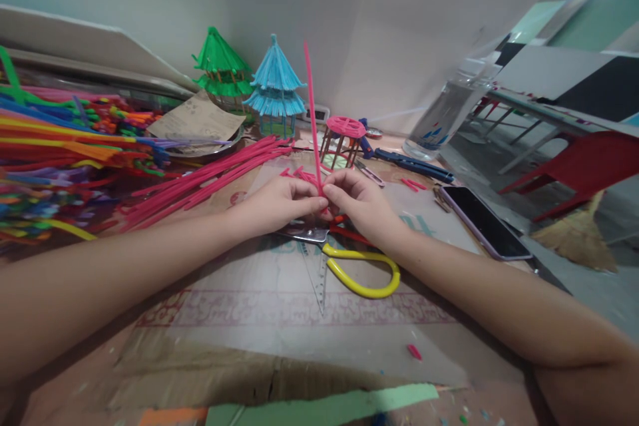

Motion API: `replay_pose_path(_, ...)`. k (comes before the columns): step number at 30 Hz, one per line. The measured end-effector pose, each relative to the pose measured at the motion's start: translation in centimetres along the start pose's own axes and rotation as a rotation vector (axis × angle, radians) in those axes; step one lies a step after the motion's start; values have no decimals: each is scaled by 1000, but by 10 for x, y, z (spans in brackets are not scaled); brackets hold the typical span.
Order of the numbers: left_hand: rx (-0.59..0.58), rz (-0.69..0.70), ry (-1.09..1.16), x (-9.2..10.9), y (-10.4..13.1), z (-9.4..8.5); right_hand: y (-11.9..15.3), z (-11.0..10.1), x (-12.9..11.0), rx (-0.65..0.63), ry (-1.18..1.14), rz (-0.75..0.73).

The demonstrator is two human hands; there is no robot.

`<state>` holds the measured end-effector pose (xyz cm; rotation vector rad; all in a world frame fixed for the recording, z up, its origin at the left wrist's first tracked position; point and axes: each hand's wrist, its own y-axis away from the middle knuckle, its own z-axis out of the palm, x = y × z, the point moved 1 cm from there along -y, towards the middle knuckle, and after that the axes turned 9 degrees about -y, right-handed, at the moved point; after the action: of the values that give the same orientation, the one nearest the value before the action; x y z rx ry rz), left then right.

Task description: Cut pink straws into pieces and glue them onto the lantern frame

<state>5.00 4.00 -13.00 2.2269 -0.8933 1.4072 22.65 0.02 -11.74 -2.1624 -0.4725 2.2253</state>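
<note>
Between my two hands a pink pipe cleaner stands nearly upright. My left hand pinches its lower end between thumb and fingers, and my right hand pinches it from the other side; the fingertips almost meet. Just below the hands lie scissors with a yellow handle and a clear set square. Short pink pieces lie behind my left fingers. A small round frame with a pink top and brown posts stands beyond my right hand.
Pink pipe cleaners lie in a bundle at left, beside many coloured ones. A green model pavilion and a blue one stand at the back. To the right are a glue gun, a plastic bottle and a phone.
</note>
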Motion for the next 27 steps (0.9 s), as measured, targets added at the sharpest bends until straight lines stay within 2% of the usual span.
replay_pose_path(15,11,-35,16,7,5,7,1,2,-1,16,-69,93)
replay_pose_path(21,29,5,-28,6,4,6,0,-1,6,14,-63,137)
replay_pose_path(27,-9,-6,1,4,3,7,-2,-3,8,43,-46,153)
